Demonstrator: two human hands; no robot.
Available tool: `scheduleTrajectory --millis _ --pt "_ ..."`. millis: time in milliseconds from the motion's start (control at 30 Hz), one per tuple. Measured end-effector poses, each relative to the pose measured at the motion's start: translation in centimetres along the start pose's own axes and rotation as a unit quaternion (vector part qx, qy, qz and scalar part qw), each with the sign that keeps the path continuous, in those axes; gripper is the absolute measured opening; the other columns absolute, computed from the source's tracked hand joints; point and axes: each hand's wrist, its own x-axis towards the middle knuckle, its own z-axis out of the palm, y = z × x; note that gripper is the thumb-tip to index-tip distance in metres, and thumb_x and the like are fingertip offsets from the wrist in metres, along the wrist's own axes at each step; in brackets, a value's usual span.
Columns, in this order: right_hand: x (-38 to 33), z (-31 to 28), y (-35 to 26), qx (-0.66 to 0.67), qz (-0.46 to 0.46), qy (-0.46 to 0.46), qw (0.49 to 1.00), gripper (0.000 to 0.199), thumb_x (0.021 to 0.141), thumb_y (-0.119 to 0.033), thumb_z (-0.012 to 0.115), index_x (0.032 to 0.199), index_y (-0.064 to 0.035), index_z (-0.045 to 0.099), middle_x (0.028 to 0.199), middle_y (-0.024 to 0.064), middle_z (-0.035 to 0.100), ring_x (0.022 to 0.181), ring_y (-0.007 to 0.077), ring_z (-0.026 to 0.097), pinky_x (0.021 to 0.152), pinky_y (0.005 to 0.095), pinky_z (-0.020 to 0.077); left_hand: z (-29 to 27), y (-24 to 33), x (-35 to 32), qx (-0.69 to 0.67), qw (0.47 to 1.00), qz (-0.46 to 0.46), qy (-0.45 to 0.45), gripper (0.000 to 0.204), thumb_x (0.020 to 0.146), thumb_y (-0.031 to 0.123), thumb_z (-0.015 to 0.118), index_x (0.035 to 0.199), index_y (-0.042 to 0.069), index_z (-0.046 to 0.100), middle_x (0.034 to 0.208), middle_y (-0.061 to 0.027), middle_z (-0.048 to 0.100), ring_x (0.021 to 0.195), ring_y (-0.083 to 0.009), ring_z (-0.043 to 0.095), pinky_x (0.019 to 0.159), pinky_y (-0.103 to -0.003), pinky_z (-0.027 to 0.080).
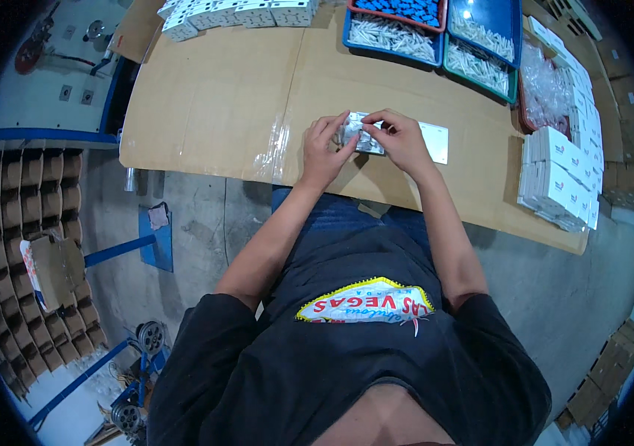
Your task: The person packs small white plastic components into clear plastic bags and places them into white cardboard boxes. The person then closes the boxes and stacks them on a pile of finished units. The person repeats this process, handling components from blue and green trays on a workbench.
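A small open white box (369,144) lies on the cardboard-covered table, close to its front edge, with what looks like clear plastic and small pale pieces in it. My left hand (321,154) is curled against the box's left side, thumb and fingers gripping it. Over the box's right part, my right hand (401,143) has its thumb and fingertips pinched together; whatever they hold is too small to make out. Just right of that hand lies a flat white panel (436,143), partly covered by the wrist.
Trays of white plugs (393,39) and a tray of blue plugs (406,9) stand at the back right. Beside them are a bag of clear plastic (545,85) and stacked white boxes (561,175). More white boxes (253,13) line the back left. Cardboard dividers (30,186) stand left.
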Motion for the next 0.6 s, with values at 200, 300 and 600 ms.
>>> scheduleTrajectory --millis 200,300,600 --pt "0.0 0.4 -1.1 -0.039 0.010 -0.019 0.999 0.014 0.091 -0.010 0.076 0.103 -0.0023 0.075 0.087 0.0013 0.068 0.071 0.0099 0.053 0.065 0.0259 0.0443 0.0 0.3 0.1 0.041 0.998 0.034 -0.024 0.051 0.080 0.020 0.081 0.129 0.010 0.071 0.108 -0.0056 0.069 0.101 -0.0243 0.063 0.089 -0.039 0.045" --pt "0.0 0.6 -1.0 -0.023 -0.008 -0.035 0.999 0.015 0.091 -0.010 0.076 0.103 -0.0018 0.075 0.093 0.0025 0.067 0.075 0.0117 0.056 0.068 0.0269 0.0461 0.1 0.0 0.0 0.026 0.999 0.034 -0.029 0.052 0.079 0.020 0.081 0.129 0.010 0.071 0.108 -0.0056 0.069 0.102 -0.0247 0.063 0.089 -0.040 0.045" --pt "-0.1 0.9 0.3 -0.015 -0.005 -0.057 0.998 0.024 0.100 -0.022 0.066 0.106 -0.0005 0.075 0.112 0.0117 0.065 0.091 0.0262 0.067 0.082 0.0354 0.0527 -0.1 0.2 -0.1 0.040 0.998 0.039 -0.031 0.050 0.080 0.019 0.079 0.128 0.010 0.071 0.109 -0.0055 0.068 0.102 -0.0252 0.062 0.088 -0.040 0.044"
